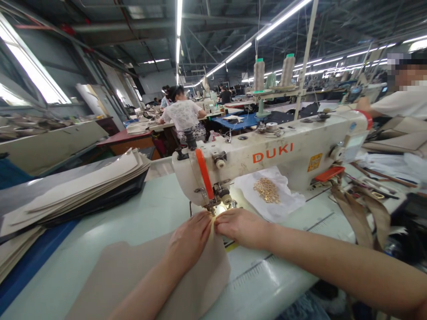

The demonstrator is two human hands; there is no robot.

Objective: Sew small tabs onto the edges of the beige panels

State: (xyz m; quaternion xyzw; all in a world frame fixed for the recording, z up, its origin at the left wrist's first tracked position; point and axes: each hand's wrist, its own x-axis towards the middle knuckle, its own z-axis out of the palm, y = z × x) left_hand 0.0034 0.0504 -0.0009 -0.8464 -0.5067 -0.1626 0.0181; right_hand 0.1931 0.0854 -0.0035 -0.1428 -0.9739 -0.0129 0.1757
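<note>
Beneath the needle end of a white sewing machine with orange trim (pixel 240 158), a broad, flat panel of beige, leather-like sheet (pixel 123 273) lies on a pale green, glossy tabletop (pixel 160 202), spreading from the presser foot (pixel 211 209) toward the wearer.

The left hand (pixel 191 235) rests over the panel with its fingers together and their tips close beside the foot; whether the hidden thumb pinches the sheet cannot be told. The right hand (pixel 242 227) has its fingers bent in at the panel's upper right edge, next to the left fingertips, but whether they squeeze the material or merely steady it is unclear.

The panel looks light and thin, pliable yet firm enough to lie smooth, and unlikely to break; it would probably slide readily on the shiny top and might crease if bunched. Its edges seem the best hold close to the foot, with a flat palm steadying the broad part.

Its upper end points at the needle, and its visible length slants from there toward the lower left. The left forearm and the frame's bottom hide part, so the full long axis stays uncertain.
</note>
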